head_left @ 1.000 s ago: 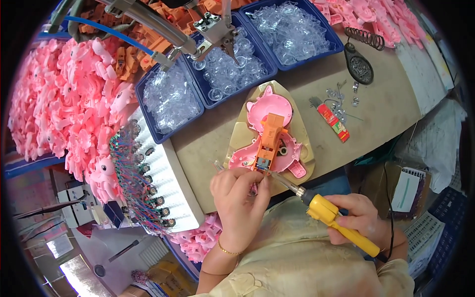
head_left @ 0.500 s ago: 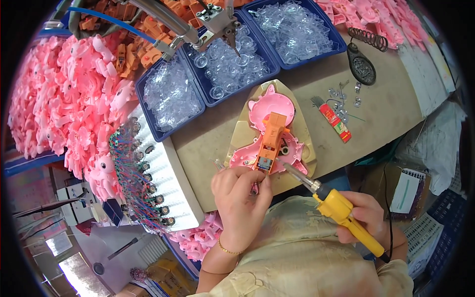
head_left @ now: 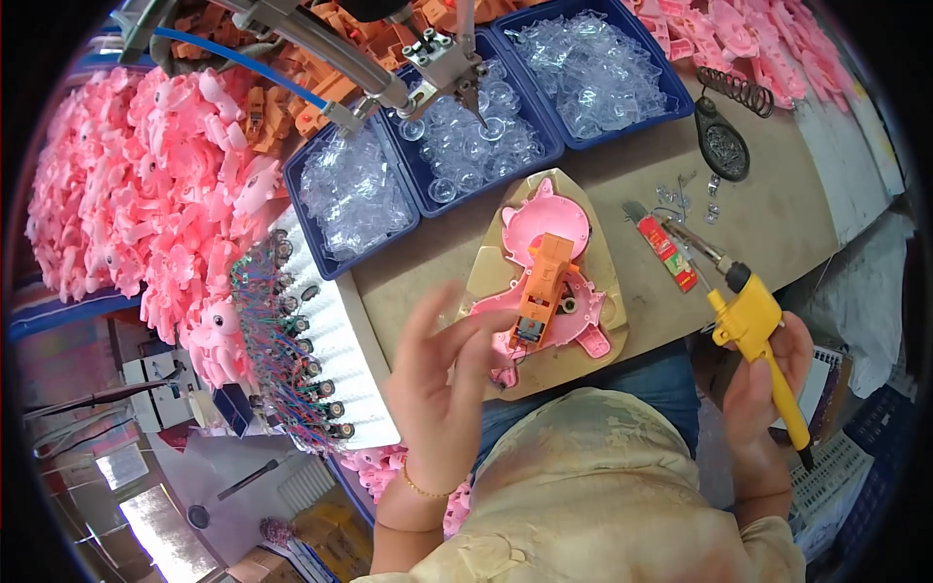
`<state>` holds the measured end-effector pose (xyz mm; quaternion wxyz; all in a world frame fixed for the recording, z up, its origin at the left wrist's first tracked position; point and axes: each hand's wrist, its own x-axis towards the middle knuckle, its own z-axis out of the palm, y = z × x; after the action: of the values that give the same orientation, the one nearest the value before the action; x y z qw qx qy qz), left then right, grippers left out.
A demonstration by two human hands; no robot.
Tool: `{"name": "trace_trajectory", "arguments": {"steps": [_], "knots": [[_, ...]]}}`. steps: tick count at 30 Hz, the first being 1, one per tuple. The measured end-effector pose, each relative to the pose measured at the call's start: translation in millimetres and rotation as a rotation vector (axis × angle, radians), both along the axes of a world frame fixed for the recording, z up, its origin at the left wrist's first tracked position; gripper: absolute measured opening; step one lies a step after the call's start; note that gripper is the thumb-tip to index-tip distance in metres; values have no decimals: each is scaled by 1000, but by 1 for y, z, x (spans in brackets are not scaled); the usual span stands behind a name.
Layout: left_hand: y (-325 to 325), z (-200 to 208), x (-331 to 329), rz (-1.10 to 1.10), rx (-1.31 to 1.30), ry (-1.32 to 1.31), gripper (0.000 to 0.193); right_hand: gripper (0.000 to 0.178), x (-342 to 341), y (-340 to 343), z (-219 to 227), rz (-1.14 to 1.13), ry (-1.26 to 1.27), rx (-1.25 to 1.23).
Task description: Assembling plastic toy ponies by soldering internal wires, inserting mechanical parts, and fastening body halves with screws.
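Note:
My right hand (head_left: 763, 379) is wrapped round a yellow soldering iron (head_left: 748, 321), its metal tip over the red packet on the table at the right. My left hand (head_left: 442, 398) is raised beside the work with its fingers apart and slightly blurred. Its index fingertip is at the lower end of an orange plastic gearbox (head_left: 550, 267); whether it touches cannot be made out. That gearbox lies on a pink toy half-shell (head_left: 546, 216), which sits open side up in a tan fixture (head_left: 607, 262).
Blue trays (head_left: 413, 219) of clear plastic parts line the back, under a metal arm (head_left: 389, 92). Pink toy shells (head_left: 146, 185) are heaped at left, beside wired speakers (head_left: 326, 389) on a white block. A red packet (head_left: 669, 255), small clear parts and an iron stand (head_left: 721, 141) lie right.
My right hand has drawn the soldering iron away from the gearbox, to the right and over the packet. My left hand has lifted off the gearbox's lower end and spread its fingers.

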<state>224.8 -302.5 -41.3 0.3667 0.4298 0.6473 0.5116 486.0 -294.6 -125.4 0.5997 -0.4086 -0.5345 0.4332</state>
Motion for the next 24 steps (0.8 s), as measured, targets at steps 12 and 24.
{"name": "trace_trajectory", "arguments": {"steps": [12, 24], "knots": [[15, -31, -38, -224, -205, 277, 14, 46, 12, 3, -6, -58, -12, -11], [-2, -38, -1, -145, -65, 445, 10, 61, 1, 0, 23, 407, -123, 12]]}}
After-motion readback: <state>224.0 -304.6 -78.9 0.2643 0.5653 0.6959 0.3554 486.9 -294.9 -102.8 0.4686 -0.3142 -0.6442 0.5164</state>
